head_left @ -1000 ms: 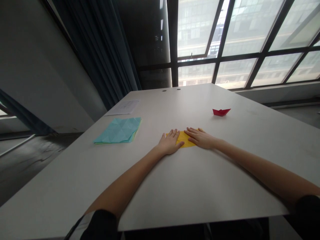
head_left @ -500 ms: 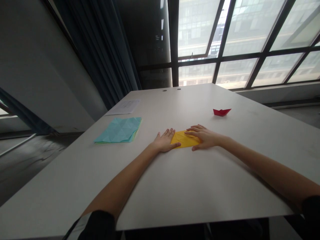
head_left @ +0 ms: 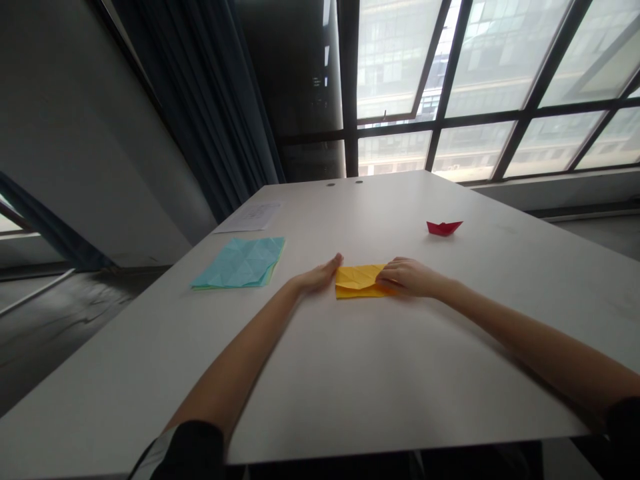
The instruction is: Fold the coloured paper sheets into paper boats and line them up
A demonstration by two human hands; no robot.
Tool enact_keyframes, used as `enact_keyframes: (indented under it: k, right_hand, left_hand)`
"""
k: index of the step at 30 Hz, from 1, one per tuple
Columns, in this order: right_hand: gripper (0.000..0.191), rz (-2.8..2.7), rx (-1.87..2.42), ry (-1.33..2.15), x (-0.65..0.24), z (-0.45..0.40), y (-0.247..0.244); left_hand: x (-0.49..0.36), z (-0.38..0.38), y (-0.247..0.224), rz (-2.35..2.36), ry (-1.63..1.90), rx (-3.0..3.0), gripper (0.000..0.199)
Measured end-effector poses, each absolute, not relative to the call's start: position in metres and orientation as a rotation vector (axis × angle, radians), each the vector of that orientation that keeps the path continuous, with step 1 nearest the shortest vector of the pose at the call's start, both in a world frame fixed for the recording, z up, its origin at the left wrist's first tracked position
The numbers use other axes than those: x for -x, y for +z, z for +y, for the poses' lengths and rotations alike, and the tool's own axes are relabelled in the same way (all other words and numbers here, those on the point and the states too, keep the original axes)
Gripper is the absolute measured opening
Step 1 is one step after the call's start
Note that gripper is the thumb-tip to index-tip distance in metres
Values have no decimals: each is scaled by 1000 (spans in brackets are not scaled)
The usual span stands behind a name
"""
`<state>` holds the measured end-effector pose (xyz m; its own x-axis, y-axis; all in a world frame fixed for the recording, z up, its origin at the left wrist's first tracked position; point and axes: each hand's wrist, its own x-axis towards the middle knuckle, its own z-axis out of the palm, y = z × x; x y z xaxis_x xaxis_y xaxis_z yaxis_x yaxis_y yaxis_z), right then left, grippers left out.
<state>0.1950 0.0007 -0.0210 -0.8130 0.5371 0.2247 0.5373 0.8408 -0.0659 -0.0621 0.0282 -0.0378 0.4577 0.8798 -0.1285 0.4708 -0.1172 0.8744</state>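
A folded yellow paper [head_left: 357, 279] lies on the white table [head_left: 380, 373] in front of me. Its front edge gapes a little, showing a raised layer above a lower one. At its left end rests my left hand [head_left: 320, 275], turned on its side with fingers stretched forward, touching the paper's edge; some fingers are hidden. My right hand [head_left: 409, 277] pinches the right part of the paper, fingertips curled over the raised layer and covering that end.
A stack of creased light-blue paper [head_left: 243, 262], with green showing beneath, lies to the left. Behind it is a printed white sheet [head_left: 250, 217]. Farther right stands a small red paper boat [head_left: 444, 229]. Windows and a dark blue curtain [head_left: 200, 87] are beyond the table.
Both hands lay flatter on the yellow paper before. My left hand has turned onto its side and shifted left. My right fingers have curled together on the paper, and its front edge has lifted.
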Motion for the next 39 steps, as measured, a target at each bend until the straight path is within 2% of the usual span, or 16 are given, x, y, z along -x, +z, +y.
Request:
enact_keyframes:
  k: [3,8,14,17,21,27,33,39]
  right_hand:
    - [32,-2604,960,75,-194,1,-15]
    - [29,-2105,1181,407,-197,7,-4]
    - [22,-1254,1167,1178,-202,19,-9]
    - [16,-991,1102,1361,-202,22,-16]
    - [13,-877,1127,1423,-202,23,-26]
    - [12,-876,1195,1459,-208,29,-35]
    - [12,-1015,1232,1460,-215,35,-42]
    - [18,-1137,1247,1505,-217,33,-40]
  left_hand:
    - [69,33,-37,1042,596,-1498,83]
    - [72,38,-37,828,749,-1284,86]
    - [78,39,-31,764,846,-1164,92]
    - [76,36,-27,757,830,-1115,96]
    - [61,30,-29,918,836,-1184,68]
    - [37,26,-34,1105,938,-1138,52]
    - [37,30,-39,1301,908,-1053,49]
    - [37,26,-42,1251,985,-1030,65]
